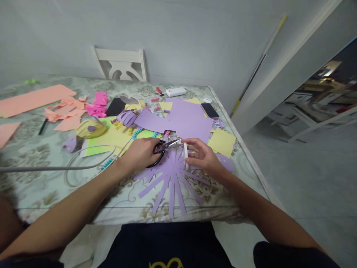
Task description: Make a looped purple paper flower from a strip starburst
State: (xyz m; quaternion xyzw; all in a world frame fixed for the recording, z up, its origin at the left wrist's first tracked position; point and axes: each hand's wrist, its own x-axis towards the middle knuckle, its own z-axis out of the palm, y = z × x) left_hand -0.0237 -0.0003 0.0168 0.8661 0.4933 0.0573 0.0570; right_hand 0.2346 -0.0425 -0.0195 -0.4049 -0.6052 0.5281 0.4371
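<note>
My left hand (142, 153) is wrapped round the black handles of a pair of scissors (173, 144). The blades point right and are slightly parted, their tips close to my right fingertips. In my right hand (203, 154) a narrow white roll of tape (185, 156) stands edge-on between thumb and fingers. What lies between the blade tips is too small to make out. Beneath both hands a purple paper cut into a fan of strips (172, 186) lies flat on the patterned tablecloth (122, 199).
Purple sheets (189, 119), a yellow piece (222, 142) and curled paper springs (136, 133) lie beyond my hands. Yellow and purple paper balls (91, 128) sit left. A grey cable (55, 169) crosses the left side. Phones (209, 110) and a white power bank (176, 92) lie farther back.
</note>
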